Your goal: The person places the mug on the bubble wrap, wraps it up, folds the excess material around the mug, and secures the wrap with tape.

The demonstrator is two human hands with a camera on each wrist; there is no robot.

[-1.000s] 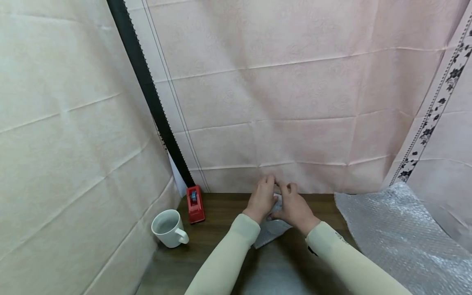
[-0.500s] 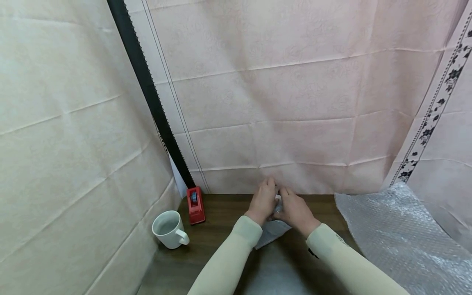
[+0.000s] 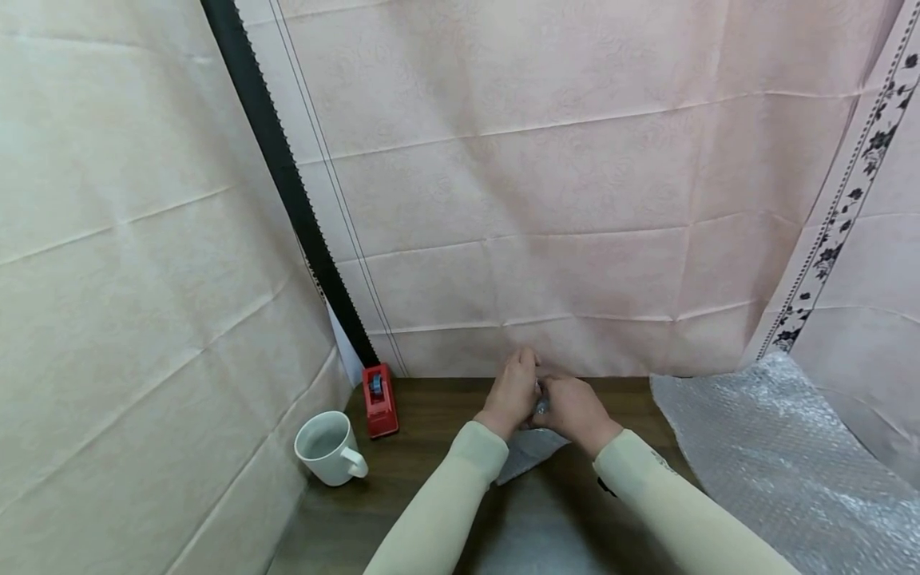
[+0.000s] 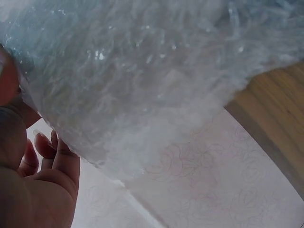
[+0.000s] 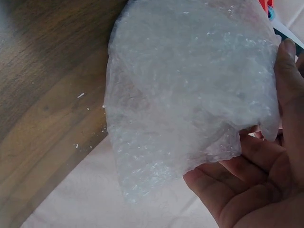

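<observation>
- The white mug [image 3: 327, 447] stands upright at lower left of the frame, its mouth facing up.
- Your left hand [image 3: 512, 397] and right hand [image 3: 578, 411] hold the bubble-wrap bundle [image 3: 530, 454], lower centre, fingers curled around its edges.
- Compared with the earliest frame, your right fingers sit lower and bend further inward.

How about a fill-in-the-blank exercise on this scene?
The left hand and right hand hold a small wrap piece dotted with air ____.
The tape dispenser is coloured ____.
The mug stands to the ____ of the tape dispenser.
The large wrap sheet lies to the person's ____.
Missing words: bubbles; red; left; right.
</observation>
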